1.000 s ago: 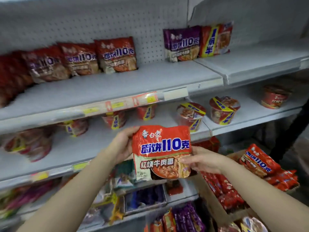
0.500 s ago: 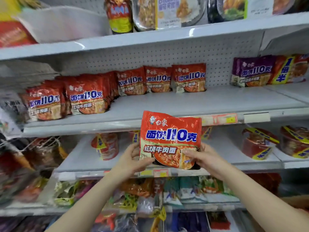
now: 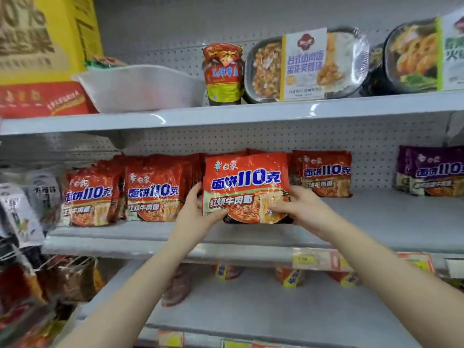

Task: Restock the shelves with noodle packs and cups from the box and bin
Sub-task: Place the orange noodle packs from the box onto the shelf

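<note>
In front of you stands a grey shelving unit with a pegboard back; its middle shelf (image 3: 376, 222) carries the noodle packs. On the top shelf (image 3: 251, 113) sit a yellow and red carton (image 3: 37, 59) at far left, a white tub (image 3: 140, 89), a red-capped jar (image 3: 223, 74) and two sleeved ready-meal trays (image 3: 306, 66).

On the middle shelf, a row of red noodle packs (image 3: 150, 192) stands upright at the left, another red pack (image 3: 324, 174) stands right of centre against the back, and purple packs (image 3: 437, 172) stand at the far right. On the lower shelf (image 3: 251, 310), noodle cups (image 3: 288, 276) lie near the back, partly hidden by the shelf edge above.

You hold the red noodle pack (image 3: 247, 187) upright over the middle shelf, between the left row and the right red pack, its bottom edge at or just above the shelf surface; which, I cannot tell. Your left hand (image 3: 198, 212) grips its lower left corner, thumb on the front. Your right hand (image 3: 298, 209) grips the lower right corner, thumb across the front and fingers behind.
</note>
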`<state>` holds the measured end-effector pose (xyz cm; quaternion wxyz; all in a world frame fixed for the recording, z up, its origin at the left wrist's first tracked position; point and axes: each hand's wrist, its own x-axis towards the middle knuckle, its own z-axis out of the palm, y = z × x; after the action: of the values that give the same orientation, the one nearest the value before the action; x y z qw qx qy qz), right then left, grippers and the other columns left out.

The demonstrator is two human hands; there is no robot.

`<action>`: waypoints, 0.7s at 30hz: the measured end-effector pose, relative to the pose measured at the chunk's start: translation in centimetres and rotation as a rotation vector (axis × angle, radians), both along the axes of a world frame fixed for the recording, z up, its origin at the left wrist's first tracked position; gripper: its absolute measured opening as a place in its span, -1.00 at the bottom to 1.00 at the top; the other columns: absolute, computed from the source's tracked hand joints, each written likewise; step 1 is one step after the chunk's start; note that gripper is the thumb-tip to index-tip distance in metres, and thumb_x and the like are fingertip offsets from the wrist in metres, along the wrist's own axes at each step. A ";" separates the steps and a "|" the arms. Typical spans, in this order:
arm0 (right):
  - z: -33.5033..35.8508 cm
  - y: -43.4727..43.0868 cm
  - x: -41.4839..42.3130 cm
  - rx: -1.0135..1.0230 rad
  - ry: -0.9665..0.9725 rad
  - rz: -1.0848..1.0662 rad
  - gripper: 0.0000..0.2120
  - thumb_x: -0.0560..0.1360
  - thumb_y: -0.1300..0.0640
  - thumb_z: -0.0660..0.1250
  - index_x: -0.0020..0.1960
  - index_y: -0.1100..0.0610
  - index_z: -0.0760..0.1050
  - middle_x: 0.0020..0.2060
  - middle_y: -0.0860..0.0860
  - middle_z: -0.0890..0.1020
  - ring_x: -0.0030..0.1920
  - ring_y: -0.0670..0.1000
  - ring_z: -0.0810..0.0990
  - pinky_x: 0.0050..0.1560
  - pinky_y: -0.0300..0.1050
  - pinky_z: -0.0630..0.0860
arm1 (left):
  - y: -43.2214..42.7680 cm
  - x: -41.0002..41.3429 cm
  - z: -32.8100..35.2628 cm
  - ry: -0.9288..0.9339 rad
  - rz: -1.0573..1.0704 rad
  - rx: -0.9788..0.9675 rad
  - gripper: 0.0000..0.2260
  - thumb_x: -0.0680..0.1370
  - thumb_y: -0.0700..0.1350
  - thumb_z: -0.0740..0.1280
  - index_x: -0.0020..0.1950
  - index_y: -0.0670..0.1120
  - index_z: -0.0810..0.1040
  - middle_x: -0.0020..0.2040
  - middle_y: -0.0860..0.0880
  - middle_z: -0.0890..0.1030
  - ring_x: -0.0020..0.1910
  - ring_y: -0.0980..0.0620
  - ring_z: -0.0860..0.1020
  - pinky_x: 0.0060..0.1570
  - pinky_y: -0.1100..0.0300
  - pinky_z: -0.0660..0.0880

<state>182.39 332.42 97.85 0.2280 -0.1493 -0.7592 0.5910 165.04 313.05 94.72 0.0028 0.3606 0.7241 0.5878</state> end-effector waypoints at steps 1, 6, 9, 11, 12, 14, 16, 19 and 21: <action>0.3 0.9 -1.2 0.071 -0.036 -0.009 -0.47 0.35 0.19 0.57 0.25 0.15 0.46 0.04 0.02 0.70 0.06 0.02 0.69 0.21 0.09 0.56 | 0.7 -1.0 0.5 0.022 0.009 -0.009 -0.11 0.42 0.00 0.56 0.59 0.08 0.10 0.03 0.10 0.60 0.04 0.05 0.63 0.17 -0.05 0.56; 0.6 4.1 -7.0 0.436 -0.201 0.025 -0.55 0.35 0.20 0.58 0.03 -0.14 0.41 -0.03 -0.26 0.58 -0.03 -0.28 0.55 0.14 -0.25 0.51 | 4.6 -6.0 1.3 0.280 0.057 -0.216 -0.18 0.50 -0.03 0.48 0.60 0.17 0.05 0.28 0.10 0.53 0.19 0.05 0.54 0.23 0.15 0.44; -0.5 6.4 -10.8 0.612 -0.250 0.003 -0.50 0.35 0.17 0.58 0.11 -0.13 0.38 0.05 -0.24 0.57 0.04 -0.23 0.53 0.04 -0.38 0.43 | 6.8 -8.8 0.5 0.297 0.127 -0.374 -0.19 0.50 -0.01 0.47 0.60 0.17 0.06 0.37 -0.10 0.47 0.33 -0.08 0.43 0.30 0.12 0.35; -1.5 7.6 -13.3 0.702 -0.249 -0.055 -0.41 0.31 0.13 0.60 0.25 -0.01 0.43 0.17 -0.16 0.59 0.18 -0.13 0.55 0.19 -0.21 0.49 | 8.1 -10.1 -0.3 0.285 0.165 -0.482 -0.12 0.47 -0.02 0.47 0.61 0.18 -0.02 0.36 -0.14 0.44 0.31 -0.11 0.45 0.31 0.13 0.36; -1.9 8.2 -14.5 0.723 -0.251 -0.083 -0.35 0.29 0.11 0.61 0.31 0.01 0.42 0.21 -0.13 0.59 0.23 -0.09 0.55 0.24 -0.12 0.49 | 8.6 -10.7 -0.7 0.274 0.183 -0.519 -0.09 0.46 -0.04 0.48 0.61 0.17 -0.07 0.36 -0.14 0.42 0.32 -0.13 0.45 0.33 0.12 0.36; -2.6 8.9 -16.5 0.748 -0.261 -0.101 -0.30 0.28 0.08 0.62 0.35 -0.01 0.41 0.24 -0.10 0.58 0.25 -0.05 0.55 0.26 -0.03 0.50 | 9.7 -11.9 -1.3 0.267 0.229 -0.567 -0.06 0.46 -0.06 0.47 0.61 0.17 -0.13 0.40 -0.16 0.36 0.33 -0.17 0.45 0.36 0.06 0.38; -3.2 9.9 -18.4 0.778 -0.247 -0.101 -0.29 0.28 0.03 0.61 0.35 -0.07 0.39 0.25 -0.11 0.58 0.27 -0.04 0.54 0.27 0.01 0.50 | 10.8 -13.2 -1.5 0.275 0.285 -0.611 -0.07 0.50 -0.07 0.43 0.60 0.18 -0.19 0.43 -0.17 0.30 0.31 -0.20 0.48 0.33 -0.01 0.42; -3.3 10.9 -20.5 0.812 -0.234 -0.124 -0.37 0.35 -0.05 0.55 0.34 -0.11 0.36 0.25 -0.12 0.57 0.27 -0.03 0.54 0.25 -0.01 0.50 | 12.4 -14.4 -1.7 0.289 0.379 -0.673 -0.11 0.54 -0.11 0.36 0.59 0.19 -0.26 0.43 -0.18 0.25 0.22 -0.20 0.54 0.24 -0.07 0.49; -3.2 11.2 -21.6 0.865 -0.282 -0.164 -0.44 0.42 -0.07 0.49 0.34 0.00 0.36 0.23 -0.05 0.58 0.21 0.02 0.57 0.17 -0.04 0.53 | 13.4 -15.1 -1.8 0.295 0.440 -0.706 -0.11 0.54 -0.10 0.36 0.59 0.17 -0.26 0.44 -0.18 0.21 0.23 -0.21 0.51 0.22 -0.09 0.51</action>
<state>160.74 343.60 94.68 0.2098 -0.1791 -0.9454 0.1737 149.95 326.47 92.88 -0.1027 0.2546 0.9329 0.2331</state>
